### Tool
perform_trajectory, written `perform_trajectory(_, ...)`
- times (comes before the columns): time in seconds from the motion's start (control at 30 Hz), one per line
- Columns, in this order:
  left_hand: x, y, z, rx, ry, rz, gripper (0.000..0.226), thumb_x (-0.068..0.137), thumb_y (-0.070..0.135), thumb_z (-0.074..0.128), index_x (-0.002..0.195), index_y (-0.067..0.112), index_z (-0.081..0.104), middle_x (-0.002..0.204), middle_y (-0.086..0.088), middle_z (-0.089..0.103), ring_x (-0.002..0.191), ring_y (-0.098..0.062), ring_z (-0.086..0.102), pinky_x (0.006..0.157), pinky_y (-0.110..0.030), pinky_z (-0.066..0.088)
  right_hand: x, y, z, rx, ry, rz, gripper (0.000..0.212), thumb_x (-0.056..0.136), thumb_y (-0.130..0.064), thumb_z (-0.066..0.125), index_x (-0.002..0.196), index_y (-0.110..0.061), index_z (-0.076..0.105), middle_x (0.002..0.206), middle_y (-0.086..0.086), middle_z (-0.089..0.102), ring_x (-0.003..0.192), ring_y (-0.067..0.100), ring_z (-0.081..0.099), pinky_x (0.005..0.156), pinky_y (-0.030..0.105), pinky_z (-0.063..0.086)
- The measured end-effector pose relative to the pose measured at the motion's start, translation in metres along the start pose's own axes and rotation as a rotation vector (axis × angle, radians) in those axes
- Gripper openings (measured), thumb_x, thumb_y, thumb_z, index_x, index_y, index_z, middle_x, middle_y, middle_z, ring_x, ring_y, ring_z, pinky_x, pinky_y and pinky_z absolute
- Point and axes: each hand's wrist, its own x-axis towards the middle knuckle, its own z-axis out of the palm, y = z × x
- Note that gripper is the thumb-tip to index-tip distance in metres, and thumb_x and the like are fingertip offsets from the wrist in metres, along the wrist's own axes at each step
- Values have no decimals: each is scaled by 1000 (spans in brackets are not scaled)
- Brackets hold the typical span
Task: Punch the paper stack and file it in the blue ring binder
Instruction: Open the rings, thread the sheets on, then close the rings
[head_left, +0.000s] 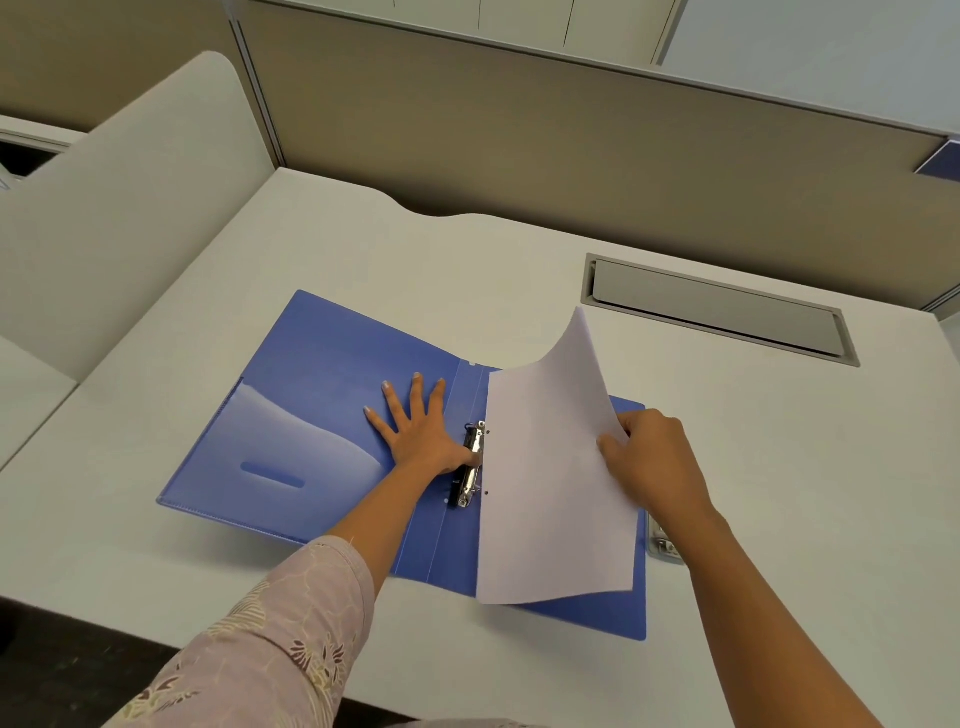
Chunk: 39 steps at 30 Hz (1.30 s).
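From my remote seat I judge the task well past halfway. The paper stack (545, 493) already shows two small punched holes along its left edge, so the punching looks done, and the blue binder (322, 374) lies open flat on the white counter (519, 260). The stack sits over the binder's right half, with its holes just beside the metal ring clip (470, 467). I cannot tell whether any sheet is threaded yet.

My left hand (421, 431) lies flat on the inside of the left cover, its fingers (415, 389) straight and spread and the thumb against the clip. My right hand (654, 457) pinches the stack's right edge, thumb on top and the other fingers curled beneath, and that far right corner lifts and curls upward.

The stack's long axis runs from near to far, roughly parallel to the spine, with the punched edge facing left toward the rings. What remains, I reckon, is to seat the holes on the rings, shut the clip and fold the cover over.
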Motion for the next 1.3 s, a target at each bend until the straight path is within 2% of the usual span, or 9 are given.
perform_trajectory(0.17,-1,-1,0,-72,14,31,122,58,72,70,150,35,0,160,-1,-13,140,-38,-28,103,-67,-18,0,-3,-2,-14,7,-26,21,90,-12,51,92,0,68,84,16,68,69,29,63,55,30,47)
perform_trajectory(0.33,-9,-7,13,-241,162,167,68,69,53,73,124,33,39,133,-2,39,144,-30,10,112,-60,-9,3,-4,-2,-12,-9,-17,20,90,-13,52,92,0,67,85,16,68,72,30,64,53,26,44)
perform_trajectory(0.47,-16,-20,18,-361,172,305,47,79,43,69,119,30,48,117,8,55,133,-19,34,117,-50,-4,5,-3,-3,-10,-9,-3,21,89,-13,53,93,2,67,86,17,68,73,31,64,57,30,47)
perform_trajectory(0.6,-27,-40,22,-502,90,349,54,89,32,61,137,28,37,133,6,50,142,-22,25,119,-41,-3,6,-1,-6,-10,-4,3,20,89,-12,53,91,3,67,86,19,68,73,33,64,55,30,47)
perform_trajectory(0.77,-50,-56,25,-497,-127,361,71,85,58,54,146,41,20,156,13,9,146,-17,-15,117,-44,-4,7,1,-10,8,-17,10,19,89,-12,54,96,0,68,87,16,69,67,29,61,53,29,47)
perform_trajectory(0.9,-53,-57,36,-220,24,491,98,71,84,38,151,33,13,159,12,13,147,-12,-11,115,-35,-15,7,2,-13,25,-21,0,18,90,-14,56,98,-2,68,81,12,66,61,22,55,48,23,41)
perform_trajectory(1.03,-47,-53,46,-77,93,429,112,60,93,19,152,30,6,160,8,8,148,-20,-11,114,-37,-15,6,3,-18,26,-20,6,16,90,-15,57,94,-4,68,79,9,64,60,19,54,47,23,37)
perform_trajectory(1.13,-49,-47,49,-4,118,385,113,59,93,25,152,32,2,161,8,5,147,-22,-14,112,-38,-19,5,5,-22,32,-20,18,15,89,-17,58,88,-3,66,79,11,63,58,18,53,47,23,38)
perform_trajectory(1.3,-50,-38,45,16,142,342,107,58,86,29,150,37,8,161,3,9,146,-27,-15,106,-39,-31,4,5,-27,95,-29,8,24,91,-21,60,108,-6,67,86,4,62,66,18,56,51,21,41)
